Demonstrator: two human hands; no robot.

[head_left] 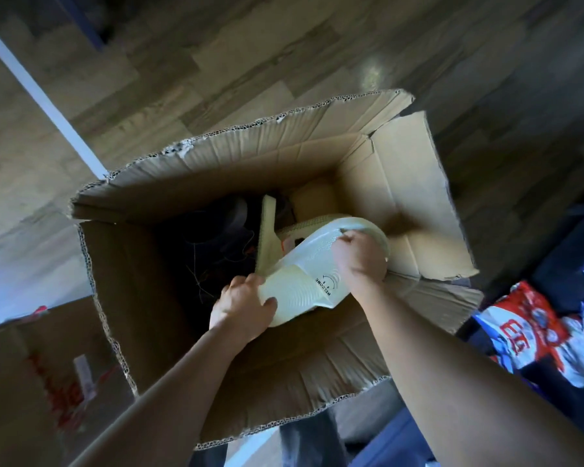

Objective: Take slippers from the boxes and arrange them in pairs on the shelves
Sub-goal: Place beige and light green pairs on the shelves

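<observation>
- Two hands on one pale slipper (300, 281): my left hand (245, 306) grips the strap end, my right hand (359, 259) pinches the heel rim.
- I hold it in the mouth of the open box (216, 163), near its front wall.
- It looks light, foamy, a bit bendy; I judge the strap the surest hold.
- Its likely mate (267, 230) stands on edge inside.

One view alone is supplied, taken from a wide-angle camera worn on the head; it is pointed forward and steeply down, into the open cardboard box (250, 143) from close above; the left hand (241, 306), right hand (359, 256) and pale slipper (300, 281) are caught near the centre; the frame is tilted, so the floor (216, 55) planks are seen slantwise.
</observation>
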